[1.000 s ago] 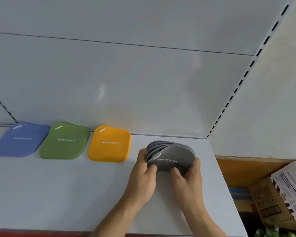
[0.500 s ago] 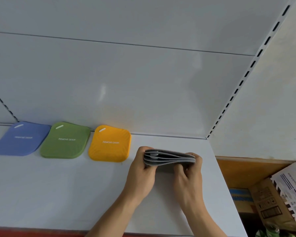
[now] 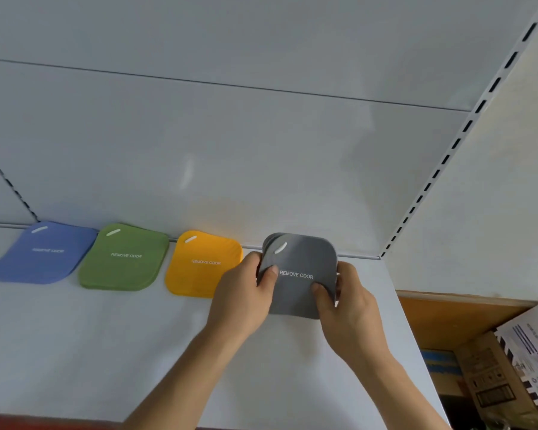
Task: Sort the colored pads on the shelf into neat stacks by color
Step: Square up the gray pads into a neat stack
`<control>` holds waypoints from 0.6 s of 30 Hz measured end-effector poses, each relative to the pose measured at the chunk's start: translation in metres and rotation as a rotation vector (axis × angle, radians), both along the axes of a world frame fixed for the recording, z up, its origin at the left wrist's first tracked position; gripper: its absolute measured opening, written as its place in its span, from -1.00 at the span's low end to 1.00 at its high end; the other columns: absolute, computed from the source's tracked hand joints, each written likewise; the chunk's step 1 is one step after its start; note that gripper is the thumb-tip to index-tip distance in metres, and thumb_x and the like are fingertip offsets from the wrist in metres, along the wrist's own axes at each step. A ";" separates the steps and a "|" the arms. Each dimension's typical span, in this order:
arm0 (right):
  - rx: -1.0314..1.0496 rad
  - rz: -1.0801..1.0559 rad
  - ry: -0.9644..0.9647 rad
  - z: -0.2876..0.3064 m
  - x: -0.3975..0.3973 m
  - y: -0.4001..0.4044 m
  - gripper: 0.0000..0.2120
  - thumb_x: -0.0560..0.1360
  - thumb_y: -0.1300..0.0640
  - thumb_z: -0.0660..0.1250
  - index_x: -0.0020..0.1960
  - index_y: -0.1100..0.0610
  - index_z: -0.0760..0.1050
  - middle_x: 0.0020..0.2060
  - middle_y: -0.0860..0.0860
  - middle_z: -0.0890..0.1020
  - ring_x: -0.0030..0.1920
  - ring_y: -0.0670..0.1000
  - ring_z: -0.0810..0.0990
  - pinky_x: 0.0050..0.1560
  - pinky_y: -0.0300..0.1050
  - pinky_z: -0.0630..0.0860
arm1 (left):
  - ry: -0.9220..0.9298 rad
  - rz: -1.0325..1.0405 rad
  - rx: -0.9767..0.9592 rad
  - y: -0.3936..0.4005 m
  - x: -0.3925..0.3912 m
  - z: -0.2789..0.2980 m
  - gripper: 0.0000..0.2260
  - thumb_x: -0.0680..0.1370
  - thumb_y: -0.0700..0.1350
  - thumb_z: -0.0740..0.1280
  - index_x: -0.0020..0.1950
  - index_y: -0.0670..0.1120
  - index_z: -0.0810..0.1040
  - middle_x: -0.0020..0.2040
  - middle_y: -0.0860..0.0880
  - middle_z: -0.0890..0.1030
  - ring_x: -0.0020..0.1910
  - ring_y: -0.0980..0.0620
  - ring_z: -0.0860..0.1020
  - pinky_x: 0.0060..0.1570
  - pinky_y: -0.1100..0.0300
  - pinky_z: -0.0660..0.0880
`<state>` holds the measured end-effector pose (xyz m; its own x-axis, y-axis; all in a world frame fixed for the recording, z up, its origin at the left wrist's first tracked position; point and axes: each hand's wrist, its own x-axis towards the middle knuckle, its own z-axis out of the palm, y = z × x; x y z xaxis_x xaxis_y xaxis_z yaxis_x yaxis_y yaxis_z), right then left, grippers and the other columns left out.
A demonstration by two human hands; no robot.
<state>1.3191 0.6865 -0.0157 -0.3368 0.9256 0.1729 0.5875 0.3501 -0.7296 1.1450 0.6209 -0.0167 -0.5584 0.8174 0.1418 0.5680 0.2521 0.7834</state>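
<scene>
A stack of grey pads point(image 3: 302, 259) marked "REMOVE ODOR" is held between both hands at the back right of the white shelf point(image 3: 75, 352), its printed face turned toward me. My left hand point(image 3: 246, 293) grips its left edge with the thumb on top. My right hand point(image 3: 345, 302) grips its right edge, thumb on the face. In a row to the left lie an orange pad stack point(image 3: 199, 262), a green pad stack point(image 3: 125, 259) and a blue pad stack point(image 3: 47, 252), all flat along the back wall.
The shelf's back panel point(image 3: 230, 150) rises right behind the pads. A slotted upright point(image 3: 466, 125) marks the shelf's right end. Cardboard boxes point(image 3: 510, 367) sit below, past the right edge. A red strip lines the shelf's front edge.
The grey stack, seen edge-on half a second ago, is now tipped with its printed face toward me and sits farther back, next to the orange stack. Both hands moved with it.
</scene>
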 end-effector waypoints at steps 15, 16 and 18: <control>-0.027 0.049 -0.298 -0.018 -0.035 0.049 -0.60 0.53 0.00 0.35 0.34 0.05 0.47 -0.13 -0.01 0.65 -0.05 0.12 0.60 -0.12 -0.04 0.47 | 0.409 0.013 -0.220 0.039 -0.016 -0.004 -0.68 0.65 -0.05 0.34 0.34 -0.07 0.35 0.02 -0.13 0.69 0.00 -0.22 0.66 -0.25 0.03 0.37; -0.004 0.049 -0.303 -0.019 -0.035 0.048 -0.53 0.53 0.01 0.36 0.41 0.06 0.43 -0.09 0.01 0.66 -0.01 0.14 0.60 -0.09 -0.03 0.48 | 0.430 0.018 -0.213 0.039 -0.015 -0.005 -0.67 0.65 -0.05 0.34 0.35 -0.07 0.35 0.02 -0.13 0.68 -0.01 -0.22 0.66 -0.26 0.04 0.37; 0.043 0.054 -0.308 -0.021 -0.034 0.045 -0.48 0.54 0.02 0.37 0.46 0.07 0.38 -0.04 0.03 0.64 0.01 0.16 0.60 -0.06 -0.01 0.49 | 0.487 0.029 -0.214 0.039 -0.013 -0.007 -0.64 0.65 -0.06 0.33 0.40 -0.08 0.33 0.03 -0.12 0.68 -0.01 -0.20 0.66 -0.26 0.04 0.39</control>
<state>1.2846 0.7319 -0.0369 -0.4282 0.8988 0.0942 0.7579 0.4139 -0.5042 1.1324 0.6594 -0.0234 -0.4925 0.8414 0.2224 0.8435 0.3985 0.3601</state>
